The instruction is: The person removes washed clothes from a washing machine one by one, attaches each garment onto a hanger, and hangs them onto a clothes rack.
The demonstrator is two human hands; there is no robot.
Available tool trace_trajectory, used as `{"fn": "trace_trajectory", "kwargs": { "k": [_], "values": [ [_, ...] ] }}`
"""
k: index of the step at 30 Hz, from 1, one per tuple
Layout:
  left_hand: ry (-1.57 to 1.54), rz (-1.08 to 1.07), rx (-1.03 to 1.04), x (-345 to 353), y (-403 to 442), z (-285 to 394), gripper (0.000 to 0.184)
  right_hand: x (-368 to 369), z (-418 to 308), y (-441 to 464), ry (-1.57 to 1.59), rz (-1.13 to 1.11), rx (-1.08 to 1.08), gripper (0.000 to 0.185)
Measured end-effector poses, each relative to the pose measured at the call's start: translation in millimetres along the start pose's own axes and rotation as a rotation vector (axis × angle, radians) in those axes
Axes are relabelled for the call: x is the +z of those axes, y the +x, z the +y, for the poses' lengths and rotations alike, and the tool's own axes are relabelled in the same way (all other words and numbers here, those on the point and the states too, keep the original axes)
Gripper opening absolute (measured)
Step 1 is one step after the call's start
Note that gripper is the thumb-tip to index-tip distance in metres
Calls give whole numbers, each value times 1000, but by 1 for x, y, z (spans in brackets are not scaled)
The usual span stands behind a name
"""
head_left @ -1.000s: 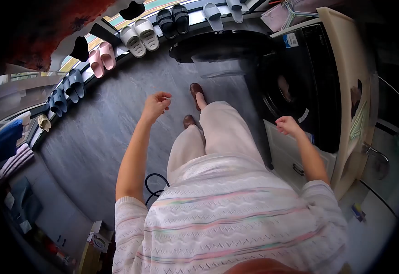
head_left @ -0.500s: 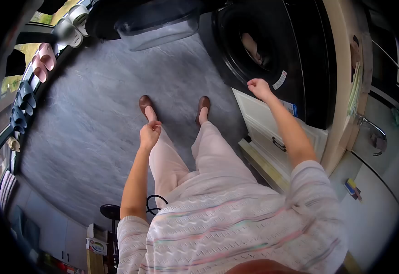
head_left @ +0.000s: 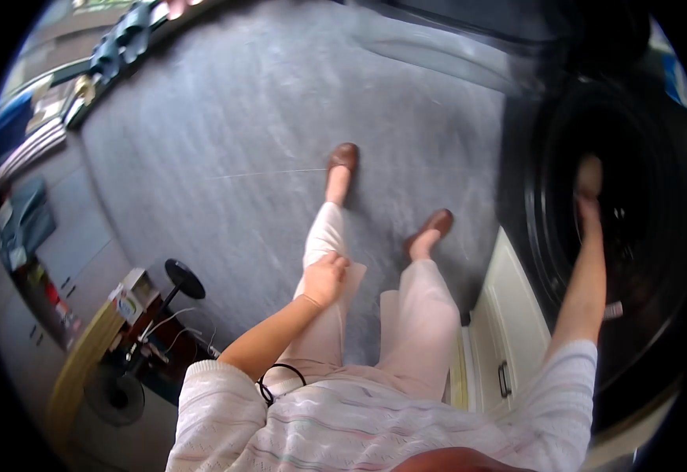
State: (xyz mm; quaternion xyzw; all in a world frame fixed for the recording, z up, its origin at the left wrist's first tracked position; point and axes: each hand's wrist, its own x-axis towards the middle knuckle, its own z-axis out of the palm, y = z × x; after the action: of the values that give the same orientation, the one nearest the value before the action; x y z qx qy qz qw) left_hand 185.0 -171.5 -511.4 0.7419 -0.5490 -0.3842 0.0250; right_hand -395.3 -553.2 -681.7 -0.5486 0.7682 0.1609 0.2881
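Observation:
My right hand (head_left: 588, 206) reaches into the dark round opening of a black front-loading washing machine (head_left: 544, 181). A pale beige item (head_left: 590, 173), blurred, shows right at the end of this hand. Motion and shadow smear the fingers, so their grip does not show. My left hand (head_left: 326, 278) is over my left trouser leg (head_left: 312, 326), near the knee, with its fingers curled closed. Whether it pinches the fabric or something small is hidden. At the top right, the machine's open door with its clear bowl (head_left: 445, 59) stands out over the floor.
A white cabinet front (head_left: 508, 315) with a dark handle lies below the machine. Grey floor (head_left: 225, 165) spreads around my brown shoes (head_left: 343, 155). To the left are a round black stand (head_left: 184, 278), loose cables and a white box (head_left: 133, 293). Blue slippers (head_left: 127, 38) line the far-left ledge.
My view has swung, shifting the machine rightward. My right hand has gone from beside the machine's rim into its opening. My left hand stays closed near my knee, and my feet have shifted.

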Motion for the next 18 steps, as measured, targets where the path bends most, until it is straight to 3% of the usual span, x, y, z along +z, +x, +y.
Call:
{"fn": "trace_trajectory", "kwargs": {
  "k": [1, 3, 5, 8, 10, 12, 13, 16, 18],
  "values": [
    [25, 8, -7, 5, 0, -2, 15, -11, -34, -23, -54, 11, 177, 41],
    [27, 28, -10, 4, 3, -1, 12, -11, -26, -31, -126, 181, 112, 37],
    [37, 10, -27, 7, 5, 0, 10, -28, -75, -74, -58, 370, 260, 35],
    [51, 8, -44, 5, 6, -7, 9, -45, -91, -87, 163, 641, 127, 36],
    [52, 28, -42, 3, 9, -9, 10, -65, -152, -138, 590, 715, 79, 37],
    [86, -33, -57, -3, 12, -13, 9, -70, -186, -186, 1129, 523, -47, 25],
    [103, -64, -62, -7, 15, -15, 10, -73, -202, -214, 1231, 398, -77, 20],
    [-13, -268, -153, -25, 30, -15, 16, -95, -252, -306, 1292, 149, -7, 16],
    [-302, -432, -132, -53, 57, -7, 23, -122, -293, -372, 1298, -88, -123, 16]
  ]
}}
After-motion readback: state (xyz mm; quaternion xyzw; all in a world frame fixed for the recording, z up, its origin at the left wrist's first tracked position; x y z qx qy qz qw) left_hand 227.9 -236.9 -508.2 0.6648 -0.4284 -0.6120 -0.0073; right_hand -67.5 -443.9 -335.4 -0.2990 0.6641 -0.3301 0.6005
